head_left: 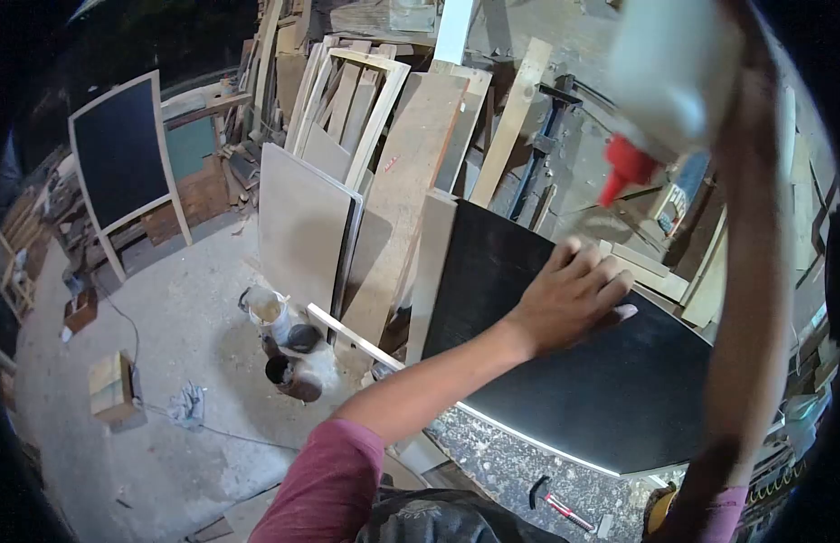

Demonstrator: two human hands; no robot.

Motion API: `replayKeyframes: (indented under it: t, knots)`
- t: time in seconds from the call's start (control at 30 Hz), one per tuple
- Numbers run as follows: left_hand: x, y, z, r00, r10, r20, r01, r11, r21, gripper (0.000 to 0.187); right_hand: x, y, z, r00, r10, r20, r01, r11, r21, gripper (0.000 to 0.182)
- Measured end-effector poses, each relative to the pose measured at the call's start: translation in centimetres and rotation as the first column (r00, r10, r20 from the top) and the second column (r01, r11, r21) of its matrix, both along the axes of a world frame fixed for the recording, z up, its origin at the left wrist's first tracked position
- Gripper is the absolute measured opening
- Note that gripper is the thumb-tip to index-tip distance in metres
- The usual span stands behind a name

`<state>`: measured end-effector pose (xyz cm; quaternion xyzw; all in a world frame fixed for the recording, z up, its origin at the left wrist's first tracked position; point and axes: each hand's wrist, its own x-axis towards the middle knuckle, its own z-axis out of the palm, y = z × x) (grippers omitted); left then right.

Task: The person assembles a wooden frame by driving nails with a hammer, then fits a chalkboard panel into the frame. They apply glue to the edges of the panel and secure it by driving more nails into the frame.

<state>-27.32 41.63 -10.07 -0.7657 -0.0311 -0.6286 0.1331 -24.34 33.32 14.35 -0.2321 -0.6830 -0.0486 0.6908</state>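
Observation:
A large black panel [564,380] with a pale lower edge leans in front of me. My left hand [578,294] lies at its upper edge, fingers bent over that edge and thumb on the black face. Raised at the top right, my right hand [745,36] is blurred and partly cut off by the frame. It holds a whitish bottle [669,72], tilted with its red nozzle [623,167] pointing down and left above the panel's upper edge.
Boards and a wooden frame [384,127] lean behind the panel. On the speckled surface below it lies a hammer [564,511]. A white bucket [268,308] and dark containers [293,371] stand on the floor at left, near a wooden block [112,385] and a cable.

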Motion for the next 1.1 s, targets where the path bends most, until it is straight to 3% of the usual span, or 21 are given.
replayKeyframes:
  t: [0.1,0.2,0.3,0.37,0.4,0.43,0.53,0.6,0.7,0.97,1.1]
  knots:
    - [0.3,0.6,-0.4,1.000,-0.004,0.023,0.003,0.999,0.033,0.040,-5.2,4.2,-1.9,0.997,0.061,-0.040,-0.066,0.990,-0.121,0.047]
    - [0.1,0.8,-0.9,0.995,-0.073,-0.074,0.071,0.997,-0.036,0.042,-8.1,8.2,-3.8,0.991,0.118,-0.067,-0.130,0.965,-0.228,0.047]
    - [-0.4,1.2,-1.1,0.989,-0.078,-0.127,0.078,0.997,-0.008,0.044,-7.3,12.7,-4.4,0.942,0.329,-0.069,-0.335,0.898,-0.285,0.036]
    - [-0.3,1.4,-1.3,0.976,-0.134,-0.173,0.123,0.990,-0.072,0.046,-8.4,14.9,-5.0,0.956,0.284,-0.071,-0.293,0.924,-0.245,0.035]
    - [-0.2,1.6,-1.2,0.984,-0.149,-0.102,0.148,0.989,-0.012,0.047,-8.2,14.8,-5.3,0.976,0.190,-0.108,-0.216,0.917,-0.336,0.033]
    - [-0.1,1.7,-1.2,0.985,-0.168,-0.031,0.170,0.984,0.049,0.048,-8.4,15.0,-5.7,0.976,0.188,-0.107,-0.214,0.916,-0.340,0.033]
    - [0.3,2.2,-1.6,0.988,-0.150,-0.045,0.153,0.986,0.067,0.049,-8.2,15.8,-6.3,0.971,0.225,-0.079,-0.238,0.938,-0.253,0.032]
    - [0.5,2.3,-1.8,0.982,-0.180,-0.062,0.183,0.982,0.037,0.051,-7.6,16.1,-6.4,0.994,0.104,-0.026,-0.106,0.925,-0.366,0.035]
    - [0.9,2.5,-2.0,0.973,-0.225,-0.055,0.227,0.974,0.020,0.052,-7.4,16.4,-6.4,0.999,0.033,-0.018,-0.038,0.903,-0.428,0.037]
    - [1.3,2.7,-2.5,0.958,-0.276,-0.076,0.276,0.961,-0.011,0.051,-7.5,17.0,-6.6,1.000,0.016,-0.006,-0.017,0.901,-0.434,0.037]
    - [1.3,2.7,-2.9,0.966,-0.194,-0.173,0.191,0.981,-0.035,0.058,-7.6,17.3,-6.9,0.999,0.046,0.014,-0.036,0.911,-0.411,0.037]
